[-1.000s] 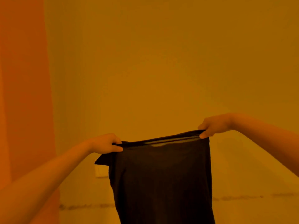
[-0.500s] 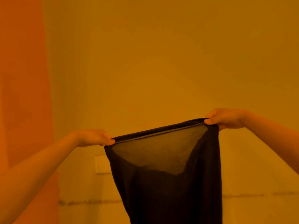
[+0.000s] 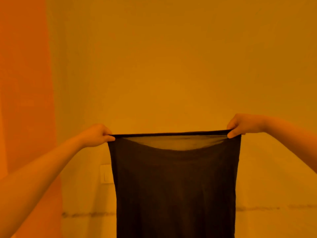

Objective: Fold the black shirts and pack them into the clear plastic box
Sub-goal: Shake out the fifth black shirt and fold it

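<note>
Since a moment ago the two hands have drawn further apart, pulling the top edge of the one black shirt [image 3: 175, 182] taut and nearly level. The left hand [image 3: 98, 135] pinches its left corner, the right hand [image 3: 241, 125] its right; the shirt hangs in the air before a wall, partly covering one wall switch [image 3: 106, 173]

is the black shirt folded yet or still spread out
Spread out, not folded. The left hand and right hand pinch the shirt at its top corners, pulled taut, and it hangs flat.
</note>
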